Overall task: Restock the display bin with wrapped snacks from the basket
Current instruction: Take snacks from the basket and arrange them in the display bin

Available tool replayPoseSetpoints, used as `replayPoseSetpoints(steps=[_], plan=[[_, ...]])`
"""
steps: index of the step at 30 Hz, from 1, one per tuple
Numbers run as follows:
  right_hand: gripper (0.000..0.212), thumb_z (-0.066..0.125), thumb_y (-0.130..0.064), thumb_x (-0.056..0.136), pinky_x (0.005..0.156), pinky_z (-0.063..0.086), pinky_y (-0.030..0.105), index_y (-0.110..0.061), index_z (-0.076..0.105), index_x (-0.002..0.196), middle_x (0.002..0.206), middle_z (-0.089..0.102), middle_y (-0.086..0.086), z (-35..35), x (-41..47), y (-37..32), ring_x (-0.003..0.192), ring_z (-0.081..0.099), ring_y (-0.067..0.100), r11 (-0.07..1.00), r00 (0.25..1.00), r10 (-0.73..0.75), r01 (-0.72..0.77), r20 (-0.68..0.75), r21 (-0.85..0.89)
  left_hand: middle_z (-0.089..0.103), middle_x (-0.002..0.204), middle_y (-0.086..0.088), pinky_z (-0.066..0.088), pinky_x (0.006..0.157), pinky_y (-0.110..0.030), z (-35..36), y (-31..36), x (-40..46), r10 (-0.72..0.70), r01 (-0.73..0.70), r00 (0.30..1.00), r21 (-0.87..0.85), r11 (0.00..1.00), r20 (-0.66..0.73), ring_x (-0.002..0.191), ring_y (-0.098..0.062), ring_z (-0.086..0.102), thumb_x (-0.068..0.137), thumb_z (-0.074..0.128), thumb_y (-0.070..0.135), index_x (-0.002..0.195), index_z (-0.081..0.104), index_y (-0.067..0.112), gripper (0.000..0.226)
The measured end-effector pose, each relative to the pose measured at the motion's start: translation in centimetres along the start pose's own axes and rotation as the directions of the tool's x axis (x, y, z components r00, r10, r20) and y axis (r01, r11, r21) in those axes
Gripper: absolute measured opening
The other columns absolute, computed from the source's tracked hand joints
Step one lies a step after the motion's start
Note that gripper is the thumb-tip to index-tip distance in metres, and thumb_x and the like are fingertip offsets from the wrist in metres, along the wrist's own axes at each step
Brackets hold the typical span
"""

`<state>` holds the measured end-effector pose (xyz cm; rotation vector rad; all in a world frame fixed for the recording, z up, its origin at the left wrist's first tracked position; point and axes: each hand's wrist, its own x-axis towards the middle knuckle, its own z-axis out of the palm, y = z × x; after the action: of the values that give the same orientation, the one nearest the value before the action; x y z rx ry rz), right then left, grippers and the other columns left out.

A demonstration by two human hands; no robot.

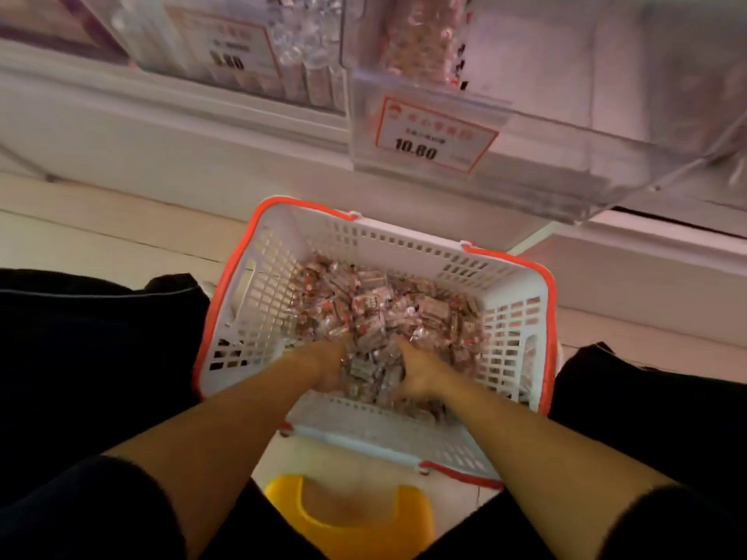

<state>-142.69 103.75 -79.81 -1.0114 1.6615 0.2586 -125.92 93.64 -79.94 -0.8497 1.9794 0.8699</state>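
A white basket with an orange rim (404,244) sits on the floor between my knees, its bottom covered with small wrapped snacks (376,305). Both my hands are down in the pile. My left hand (323,363) and my right hand (422,377) face each other and grip a clump of snacks between them, fingertips buried among the wrappers. Above the basket hangs the clear display bin (566,163) with a price tag reading 10.80 (428,137). Similar wrapped snacks show inside the bin's upper part (424,42).
A second clear bin with its own price tag (226,46) hangs at the upper left. The white shelf base (161,131) runs behind the basket. A yellow stool (347,515) is under me. My dark-trousered knees flank the basket.
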Motion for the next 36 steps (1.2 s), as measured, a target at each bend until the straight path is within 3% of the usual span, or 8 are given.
replayPoseSetpoints(steps=[4,8,14,22,25,28,30,36], plan=[[0.097,0.070,-0.039,0.087,0.113,0.035,0.050,-0.038,0.003,0.157,0.164,0.001,0.010,6.4,2.7,0.3,0.144,0.021,0.046,0.997,0.997,0.056,-0.052,-0.061,0.062,0.029,0.156,-0.015,0.039,0.107,-0.035,3.9,-1.2,2.3,0.027,-0.031,0.999,-0.261,0.965,-0.018,0.136,-0.031,0.041,0.087,0.072,0.034,0.155,0.018,0.020,0.088],[0.084,0.054,-0.005,0.093,0.103,0.044,0.052,-0.036,0.008,0.157,0.158,0.014,0.013,6.9,3.8,1.3,0.134,0.036,0.047,0.984,0.990,0.015,-0.039,-0.138,-0.173,0.012,0.160,-0.011,0.038,0.110,-0.039,5.8,-1.7,3.6,0.056,-0.067,0.995,-0.139,0.988,-0.081,0.139,-0.034,0.037,0.091,0.064,0.027,0.156,0.016,0.026,0.080],[0.086,0.055,-0.004,0.090,0.104,0.043,0.053,-0.043,0.013,0.153,0.152,0.025,0.009,7.4,4.3,3.4,0.132,0.035,0.044,0.957,0.998,-0.030,0.014,-0.051,-0.290,0.025,0.151,-0.014,0.043,0.104,-0.047,7.2,-0.7,5.0,0.051,-0.064,0.980,-0.066,0.996,-0.192,0.122,-0.040,0.049,0.093,0.059,0.024,0.149,0.035,0.029,0.061],[0.060,0.071,-0.015,0.089,0.099,0.049,0.028,-0.022,0.049,0.145,0.127,0.059,0.010,6.5,4.7,3.3,0.112,0.060,0.023,0.985,0.985,-0.165,0.167,-0.051,0.031,0.039,0.148,-0.010,0.041,0.105,-0.046,7.8,-1.9,6.4,0.031,-0.034,0.994,-0.020,0.999,-0.105,0.124,-0.039,0.047,0.091,0.063,0.028,0.153,0.025,0.034,0.072],[0.046,0.068,-0.003,0.090,0.071,0.047,0.005,-0.002,0.057,0.135,0.118,0.068,0.016,6.6,4.5,3.0,0.098,0.062,0.015,0.926,0.989,-0.129,0.145,-0.070,0.347,0.039,0.148,-0.013,0.038,0.107,-0.045,7.8,-2.1,6.3,0.063,-0.061,0.996,0.040,0.997,-0.060,0.127,-0.038,0.045,0.095,0.055,0.033,0.153,0.024,0.039,0.066],[0.021,0.066,-0.012,0.094,0.071,0.048,0.025,0.005,0.070,0.106,0.101,0.071,0.020,6.6,4.2,2.5,0.084,0.060,0.019,0.895,0.977,-0.044,0.132,-0.211,0.425,0.049,0.141,-0.013,0.042,0.103,-0.040,6.9,-1.9,6.1,0.088,-0.086,0.992,0.023,0.996,-0.087,0.125,-0.034,0.048,0.098,0.053,0.029,0.142,0.047,0.029,0.045],[0.023,0.067,-0.017,0.094,0.077,0.047,0.032,0.005,0.070,0.092,0.087,0.066,0.020,6.5,4.4,2.4,0.080,0.056,0.019,0.905,0.978,-0.011,0.098,-0.207,0.415,0.054,0.136,-0.010,0.045,0.099,-0.035,6.4,-1.7,5.8,0.090,-0.086,0.993,0.053,0.995,-0.071,0.122,-0.030,0.051,0.097,0.055,0.021,0.136,0.055,0.022,0.039],[0.023,0.077,-0.018,0.084,0.081,0.051,0.034,-0.005,0.071,0.103,0.097,0.069,0.008,6.4,4.4,2.2,0.093,0.064,0.022,0.985,0.998,-0.064,0.060,0.015,0.162,0.064,0.120,-0.014,0.050,0.091,-0.037,6.1,-1.3,4.8,-0.090,0.088,0.990,-0.018,0.996,-0.110,0.109,-0.030,0.061,0.094,0.057,0.014,0.116,0.065,0.008,0.024]])
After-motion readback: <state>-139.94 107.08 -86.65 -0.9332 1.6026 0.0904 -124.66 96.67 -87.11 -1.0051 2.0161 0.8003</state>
